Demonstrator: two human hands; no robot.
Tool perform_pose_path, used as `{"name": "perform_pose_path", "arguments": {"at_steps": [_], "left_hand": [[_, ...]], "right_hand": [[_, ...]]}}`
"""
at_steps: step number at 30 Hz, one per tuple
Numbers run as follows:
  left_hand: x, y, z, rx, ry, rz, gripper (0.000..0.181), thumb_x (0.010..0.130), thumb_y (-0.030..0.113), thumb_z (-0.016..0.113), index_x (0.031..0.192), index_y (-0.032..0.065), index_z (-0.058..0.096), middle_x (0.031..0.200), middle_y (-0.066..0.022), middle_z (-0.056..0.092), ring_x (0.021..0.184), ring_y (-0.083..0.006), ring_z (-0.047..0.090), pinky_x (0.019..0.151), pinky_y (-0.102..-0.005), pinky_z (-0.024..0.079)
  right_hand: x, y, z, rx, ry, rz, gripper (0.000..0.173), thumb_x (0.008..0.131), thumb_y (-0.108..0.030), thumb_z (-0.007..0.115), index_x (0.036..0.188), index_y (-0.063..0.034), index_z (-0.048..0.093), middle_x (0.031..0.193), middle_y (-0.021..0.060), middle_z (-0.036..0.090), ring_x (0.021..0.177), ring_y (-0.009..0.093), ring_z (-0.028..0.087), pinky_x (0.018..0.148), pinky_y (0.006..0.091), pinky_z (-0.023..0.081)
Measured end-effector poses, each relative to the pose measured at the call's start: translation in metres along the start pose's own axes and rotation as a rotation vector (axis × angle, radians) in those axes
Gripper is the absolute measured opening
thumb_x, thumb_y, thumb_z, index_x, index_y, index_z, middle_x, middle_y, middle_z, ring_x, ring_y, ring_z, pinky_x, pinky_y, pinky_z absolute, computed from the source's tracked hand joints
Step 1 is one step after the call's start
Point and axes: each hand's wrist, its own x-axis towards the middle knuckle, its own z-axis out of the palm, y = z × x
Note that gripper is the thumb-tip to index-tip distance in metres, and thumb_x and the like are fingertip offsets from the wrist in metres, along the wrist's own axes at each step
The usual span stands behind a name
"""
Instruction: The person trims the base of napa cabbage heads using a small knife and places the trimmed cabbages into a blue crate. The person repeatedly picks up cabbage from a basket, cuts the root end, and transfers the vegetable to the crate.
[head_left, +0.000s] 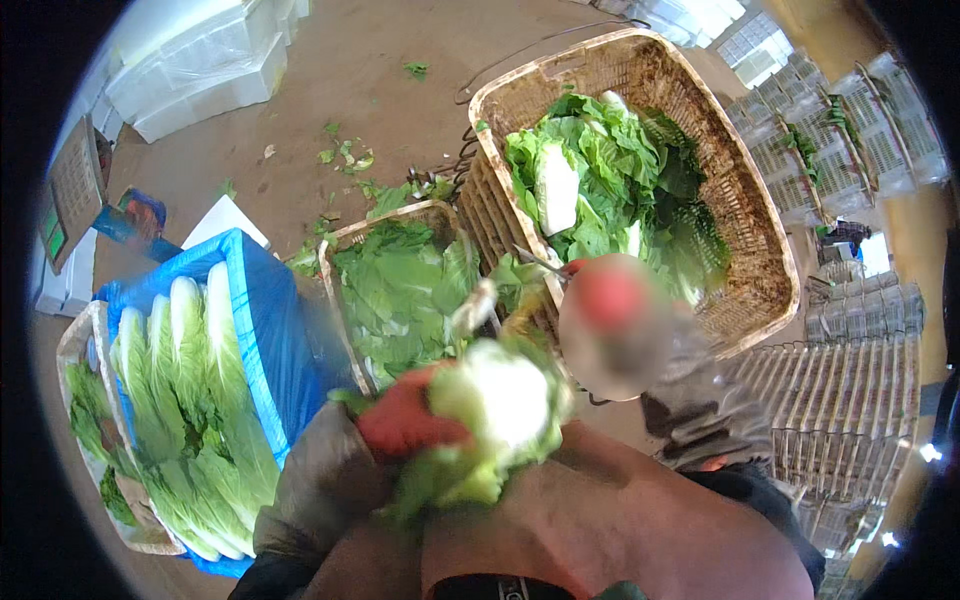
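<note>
My left hand (412, 416), in a red glove, grips a napa cabbage (510, 397) held in front of my body. Its pale cut base faces up, and motion blurs its outline. My right hand (607, 296), also red-gloved, is up over the near edge of the large crate, holding a knife (538, 262) whose blade points to the left. Much of this hand is blurred. Between the hands and the small crate are loose leaves (480, 304), smeared by motion; whether they still touch the cabbage cannot be told.
A dirty plastic crate (761, 247) on stacked crates holds napa cabbages (559, 187). A lower crate (326, 281) contains loose leaves (405, 285). At left, napa cabbages (187, 337) fill a crate lined with blue plastic (274, 337). A scale (75, 187) and white foam boxes (202, 82) stand beyond.
</note>
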Motion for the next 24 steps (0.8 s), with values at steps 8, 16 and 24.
{"name": "perform_pose_path", "arguments": {"at_steps": [8, 16, 24], "left_hand": [[0.082, 0.008, -0.075, 0.752, 0.581, 0.326, 0.046, 0.092, 0.029, 0.058, 0.126, -0.0009, 0.050, 0.107, -0.0124, 0.063, 0.087, -0.0237, 0.063, 0.079, -0.0341, 0.051], [0.015, 0.053, -0.091, 1.150, 1.096, 0.662, 0.072, 0.082, 0.022, 0.070, 0.141, 0.0018, 0.032, 0.132, -0.0166, 0.048, 0.121, -0.0279, 0.047, 0.102, -0.0398, 0.038], [0.051, -0.012, -0.070, -0.048, 0.394, 0.661, 0.077, 0.081, 0.029, 0.075, 0.141, 0.0046, 0.033, 0.134, -0.0076, 0.047, 0.120, -0.0192, 0.047, 0.101, -0.0358, 0.040]], "right_hand": [[0.050, 0.038, 0.110, 1.508, -0.244, -0.151, 0.066, 0.084, -0.031, 0.070, 0.135, -0.0015, 0.041, 0.117, 0.0061, 0.058, 0.103, 0.016, 0.056, 0.089, 0.0319, 0.047], [0.072, 0.004, 0.086, 1.539, -0.449, -0.217, 0.068, 0.081, -0.018, 0.070, 0.139, -0.0031, 0.038, 0.120, 0.0073, 0.057, 0.105, 0.018, 0.056, 0.090, 0.0337, 0.047], [0.046, -0.099, -0.010, 0.802, -0.348, -0.490, 0.081, 0.073, -0.007, 0.072, 0.143, -0.0046, 0.032, 0.118, 0.0109, 0.060, 0.106, 0.019, 0.058, 0.091, 0.0329, 0.047]]}}
